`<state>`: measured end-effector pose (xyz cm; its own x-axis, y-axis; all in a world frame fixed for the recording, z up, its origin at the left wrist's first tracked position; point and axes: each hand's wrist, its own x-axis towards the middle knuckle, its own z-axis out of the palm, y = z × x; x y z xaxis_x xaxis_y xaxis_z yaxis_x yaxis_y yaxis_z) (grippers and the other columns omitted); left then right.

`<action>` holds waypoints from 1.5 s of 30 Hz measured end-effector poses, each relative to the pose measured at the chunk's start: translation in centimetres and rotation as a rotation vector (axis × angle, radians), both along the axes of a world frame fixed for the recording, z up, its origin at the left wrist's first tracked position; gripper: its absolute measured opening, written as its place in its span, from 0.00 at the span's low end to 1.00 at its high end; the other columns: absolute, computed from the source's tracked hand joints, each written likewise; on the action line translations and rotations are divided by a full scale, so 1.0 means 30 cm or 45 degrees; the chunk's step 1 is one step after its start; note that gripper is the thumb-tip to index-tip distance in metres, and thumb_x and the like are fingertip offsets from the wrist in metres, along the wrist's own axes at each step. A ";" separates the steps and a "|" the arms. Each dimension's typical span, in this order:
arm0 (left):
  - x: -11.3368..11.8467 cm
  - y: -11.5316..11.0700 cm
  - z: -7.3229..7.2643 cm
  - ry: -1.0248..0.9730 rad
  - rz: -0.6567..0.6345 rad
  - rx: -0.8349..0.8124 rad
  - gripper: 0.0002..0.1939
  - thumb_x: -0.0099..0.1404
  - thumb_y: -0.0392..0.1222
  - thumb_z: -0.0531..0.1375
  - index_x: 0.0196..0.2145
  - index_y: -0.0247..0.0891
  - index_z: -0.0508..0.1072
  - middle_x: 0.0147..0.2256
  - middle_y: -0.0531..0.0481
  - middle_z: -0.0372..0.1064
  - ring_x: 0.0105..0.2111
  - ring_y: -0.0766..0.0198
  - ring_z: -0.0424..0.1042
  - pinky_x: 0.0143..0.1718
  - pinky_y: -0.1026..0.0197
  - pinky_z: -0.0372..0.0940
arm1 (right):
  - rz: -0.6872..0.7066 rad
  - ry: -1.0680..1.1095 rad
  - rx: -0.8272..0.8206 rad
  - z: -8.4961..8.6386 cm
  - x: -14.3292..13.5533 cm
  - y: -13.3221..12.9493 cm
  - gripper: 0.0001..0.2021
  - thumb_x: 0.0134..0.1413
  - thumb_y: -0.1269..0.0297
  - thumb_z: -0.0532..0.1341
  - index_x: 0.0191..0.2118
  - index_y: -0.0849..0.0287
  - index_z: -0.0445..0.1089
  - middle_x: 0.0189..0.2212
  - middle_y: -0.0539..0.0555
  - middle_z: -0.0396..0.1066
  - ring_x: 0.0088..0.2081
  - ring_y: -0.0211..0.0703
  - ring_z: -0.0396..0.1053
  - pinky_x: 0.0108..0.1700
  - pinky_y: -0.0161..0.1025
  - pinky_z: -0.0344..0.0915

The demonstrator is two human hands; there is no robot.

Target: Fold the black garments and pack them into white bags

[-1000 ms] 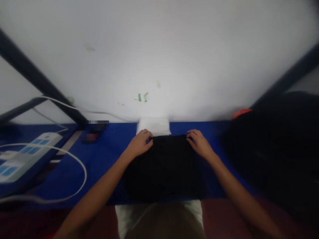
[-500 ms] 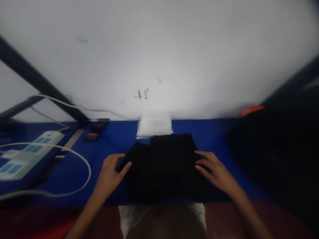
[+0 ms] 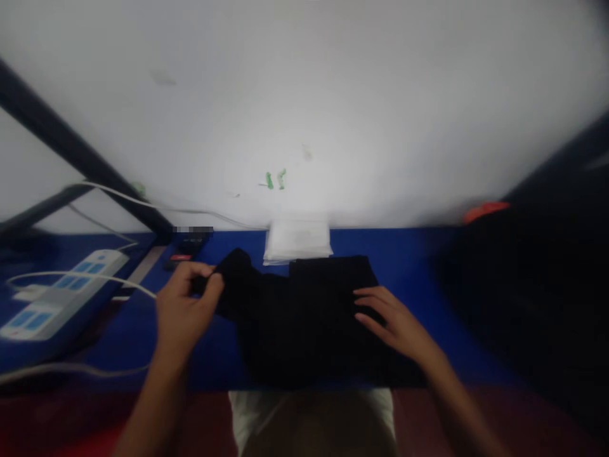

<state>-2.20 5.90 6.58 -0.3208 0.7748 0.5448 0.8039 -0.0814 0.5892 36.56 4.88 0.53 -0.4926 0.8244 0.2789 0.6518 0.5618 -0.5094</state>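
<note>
In the head view, the black cloth (image 3: 314,317) lies across the blue surface (image 3: 404,254) directly before the person, probably so that both arms reach it evenly. The left hand (image 3: 183,311) grips a raised, bunched part of it at the cloth's left end between thumb and fingers, a hold that seems meant to control that loose part. The right hand (image 3: 399,324) has its fingers open and spread on the cloth's right side, apparently steadying the rest; how hard they press, I cannot tell. The white stack (image 3: 299,240) sits just beyond the cloth, against the wall (image 3: 380,95), perhaps to leave the near area for handling. Off to the left, the power strip (image 3: 71,289) lies aslant, likely placed there to keep its sockets within reach, with a white cable (image 3: 111,280) crossing over it. Counted: two hands, one cloth as far as its dark folds show, one stack whose layers are too blurred to number, one power strip, two green marks (image 3: 269,180) on the wall, and one orange patch (image 3: 485,211) at the top of the large dark bulk (image 3: 523,304) on the right.
</note>
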 end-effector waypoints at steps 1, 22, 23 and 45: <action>0.063 0.002 0.000 0.063 -0.086 0.010 0.06 0.60 0.44 0.60 0.32 0.40 0.69 0.32 0.54 0.74 0.32 0.63 0.73 0.35 0.62 0.67 | 0.041 -0.013 -0.021 0.001 -0.014 0.002 0.10 0.66 0.59 0.58 0.49 0.54 0.70 0.53 0.58 0.69 0.54 0.49 0.67 0.56 0.50 0.67; 0.142 -0.121 -0.284 0.126 -0.308 -0.556 0.16 0.65 0.57 0.58 0.35 0.41 0.70 0.36 0.47 0.69 0.40 0.52 0.70 0.41 0.51 0.68 | 0.243 -0.157 -0.162 -0.008 -0.084 0.008 0.10 0.66 0.60 0.58 0.49 0.56 0.69 0.46 0.55 0.72 0.50 0.48 0.68 0.57 0.49 0.62; 0.155 -0.115 -0.275 0.129 -0.323 -0.519 0.14 0.66 0.54 0.58 0.34 0.41 0.69 0.35 0.48 0.68 0.39 0.53 0.70 0.39 0.52 0.68 | 0.266 -0.159 -0.159 0.000 -0.088 0.011 0.10 0.66 0.61 0.58 0.49 0.56 0.69 0.47 0.55 0.72 0.50 0.47 0.68 0.57 0.49 0.62; 0.396 -0.070 -0.168 0.158 -0.942 -0.460 0.24 0.53 0.27 0.61 0.48 0.44 0.71 0.51 0.46 0.70 0.51 0.54 0.70 0.52 0.51 0.68 | 0.381 -0.101 0.154 0.054 -0.127 0.058 0.39 0.54 0.60 0.66 0.67 0.60 0.50 0.65 0.67 0.53 0.66 0.58 0.51 0.63 0.58 0.56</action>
